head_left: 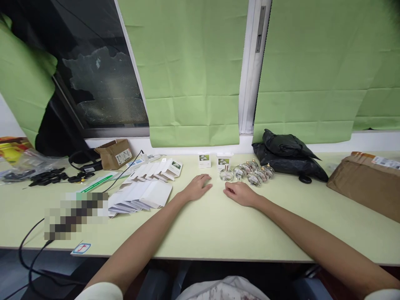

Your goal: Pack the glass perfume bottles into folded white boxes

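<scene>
My left hand (197, 187) lies flat on the pale green table (218, 225), fingers stretched out and empty. My right hand (240, 193) rests beside it with fingers loosely curled, holding nothing that I can see. Just beyond the right hand stand several small round glass bottles (248, 173) in a cluster. Two small white boxes (204, 160) with a flower picture stand upright behind the hands. Left of my left hand lie fanned stacks of flat white cartons (140, 195), with more flat cartons (159, 168) behind them.
A black plastic bag (287, 156) sits at the back right under the window. A brown parcel (365, 181) lies at the far right. A small cardboard box (114, 153), black cables (46, 177) and a clear bag are at the back left.
</scene>
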Demonstrator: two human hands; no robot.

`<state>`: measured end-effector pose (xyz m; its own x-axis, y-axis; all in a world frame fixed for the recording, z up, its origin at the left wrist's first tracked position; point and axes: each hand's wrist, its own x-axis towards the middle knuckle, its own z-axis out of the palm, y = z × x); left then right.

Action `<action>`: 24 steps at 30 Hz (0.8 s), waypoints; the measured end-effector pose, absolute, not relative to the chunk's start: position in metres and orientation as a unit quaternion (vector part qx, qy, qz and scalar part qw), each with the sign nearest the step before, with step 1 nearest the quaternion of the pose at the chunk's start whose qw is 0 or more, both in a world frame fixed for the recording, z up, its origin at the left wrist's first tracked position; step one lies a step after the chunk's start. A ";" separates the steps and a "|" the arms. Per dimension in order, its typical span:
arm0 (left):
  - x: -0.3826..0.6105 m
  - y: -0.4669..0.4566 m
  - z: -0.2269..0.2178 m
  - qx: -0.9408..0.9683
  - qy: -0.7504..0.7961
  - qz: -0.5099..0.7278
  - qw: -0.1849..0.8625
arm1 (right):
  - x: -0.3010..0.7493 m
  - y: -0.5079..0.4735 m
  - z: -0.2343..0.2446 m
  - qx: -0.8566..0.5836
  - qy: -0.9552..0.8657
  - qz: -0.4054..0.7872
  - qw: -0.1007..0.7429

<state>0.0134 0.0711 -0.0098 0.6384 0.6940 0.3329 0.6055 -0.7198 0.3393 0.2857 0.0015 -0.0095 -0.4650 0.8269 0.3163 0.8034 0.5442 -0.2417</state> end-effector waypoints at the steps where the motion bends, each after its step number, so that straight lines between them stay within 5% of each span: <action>1: 0.013 0.071 -0.010 0.900 0.361 0.224 0.098 | 0.286 0.002 -0.010 -0.476 -0.855 0.029 0.202; 24: 0.013 0.074 -0.013 0.900 0.362 0.223 0.099 | 0.286 0.001 -0.008 -0.479 -0.855 0.034 0.193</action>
<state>0.0130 0.0739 -0.0129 0.6382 0.6956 0.3299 0.6077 -0.7182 0.3389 0.2861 0.0011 -0.0078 -0.4655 0.8333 0.2982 0.8069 0.5380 -0.2440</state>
